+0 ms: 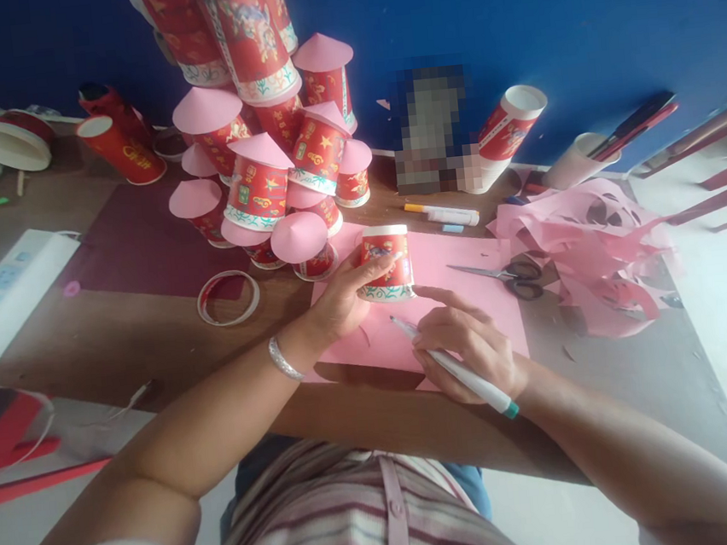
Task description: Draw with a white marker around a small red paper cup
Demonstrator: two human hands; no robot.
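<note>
A red, patterned paper cup (392, 280) with a pale band stands over a sheet of pink paper (491, 329). My left hand (346, 298) is wrapped round its left side, the thumb lying across the front. Between the fingers of my right hand (466, 344) is a white marker pen (467, 379) with a green end, its tip slanting up toward the left, just below the cup. The index finger of that hand reaches out near the cup's lower right edge. A pair of scissors (521, 274) with dark handles lies at the right of the pink sheet.
Many red cups with pink cone tops (258, 180) are piled at the back left. Cut pink scraps (605, 241) heap up on the right. A yellow-capped marker (441, 214) lies behind the sheet, and a paper ring (228, 298) sits left. A blue wall (571, 21) rises behind.
</note>
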